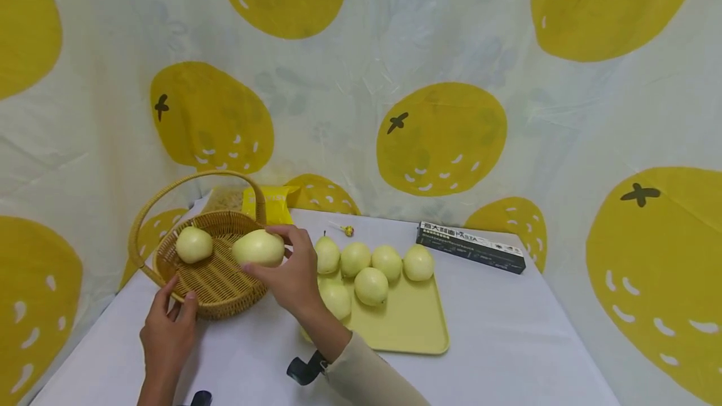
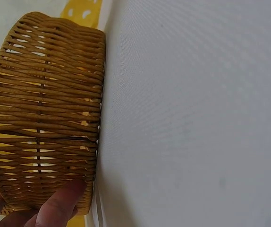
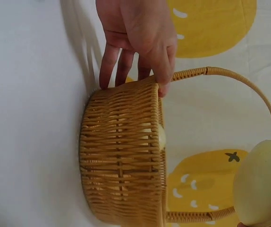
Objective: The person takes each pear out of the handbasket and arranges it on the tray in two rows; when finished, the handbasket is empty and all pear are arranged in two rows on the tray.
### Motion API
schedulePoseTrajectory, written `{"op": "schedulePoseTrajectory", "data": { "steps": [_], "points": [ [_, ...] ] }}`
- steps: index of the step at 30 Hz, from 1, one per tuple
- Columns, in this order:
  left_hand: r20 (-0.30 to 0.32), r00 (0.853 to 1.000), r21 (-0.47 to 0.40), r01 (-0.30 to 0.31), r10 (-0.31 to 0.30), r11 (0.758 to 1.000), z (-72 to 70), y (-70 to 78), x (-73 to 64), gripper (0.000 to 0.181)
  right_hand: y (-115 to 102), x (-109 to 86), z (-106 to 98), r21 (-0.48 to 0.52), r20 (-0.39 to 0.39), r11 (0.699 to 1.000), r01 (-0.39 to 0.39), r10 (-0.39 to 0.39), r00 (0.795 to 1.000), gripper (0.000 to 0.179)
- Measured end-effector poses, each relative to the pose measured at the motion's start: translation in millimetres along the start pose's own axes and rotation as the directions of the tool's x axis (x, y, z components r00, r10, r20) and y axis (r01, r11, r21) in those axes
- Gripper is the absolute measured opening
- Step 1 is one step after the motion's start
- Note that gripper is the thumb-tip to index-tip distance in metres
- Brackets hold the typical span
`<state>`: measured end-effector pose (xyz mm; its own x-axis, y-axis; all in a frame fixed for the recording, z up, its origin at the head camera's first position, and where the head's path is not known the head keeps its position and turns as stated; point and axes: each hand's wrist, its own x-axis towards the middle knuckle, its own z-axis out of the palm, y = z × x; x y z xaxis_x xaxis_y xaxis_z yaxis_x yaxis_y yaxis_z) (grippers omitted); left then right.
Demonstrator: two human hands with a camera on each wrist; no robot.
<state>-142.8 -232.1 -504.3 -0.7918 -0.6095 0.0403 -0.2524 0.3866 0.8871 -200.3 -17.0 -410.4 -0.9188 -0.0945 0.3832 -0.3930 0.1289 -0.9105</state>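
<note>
My right hand holds a pale yellow-green pear between thumb and fingers, above the right side of a round wicker basket. The same pear is at the edge of the right wrist view. My left hand grips the near left side of the basket, one fingertip at the rim and others on the outer wall; its thumb touches the weave in the left wrist view. One pear lies inside the basket. Several more pears sit on a yellow tray, partly hidden by my right arm.
A yellow packet lies behind the basket, whose tall handle arches over it. A lollipop lies beyond the tray. At the back right is a dark pasta box. A fruit-print curtain hangs behind the white table.
</note>
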Motion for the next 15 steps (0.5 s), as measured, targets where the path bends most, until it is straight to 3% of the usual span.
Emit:
{"op": "schedulePoseTrajectory", "data": {
  "steps": [8,15],
  "points": [
    [0.011,1.0,-0.009,0.008,-0.008,1.0,-1.0,-1.4,1.5,0.064,4,-11.1,-34,-0.035,-0.011,0.999,-0.03,0.03,0.999,0.064],
    [0.015,1.0,-0.015,0.008,-0.007,1.0,-0.9,-1.6,1.6,0.064,13,-16.5,-64,-0.091,-0.073,0.993,-0.077,0.07,0.995,0.065]
  ]
}}
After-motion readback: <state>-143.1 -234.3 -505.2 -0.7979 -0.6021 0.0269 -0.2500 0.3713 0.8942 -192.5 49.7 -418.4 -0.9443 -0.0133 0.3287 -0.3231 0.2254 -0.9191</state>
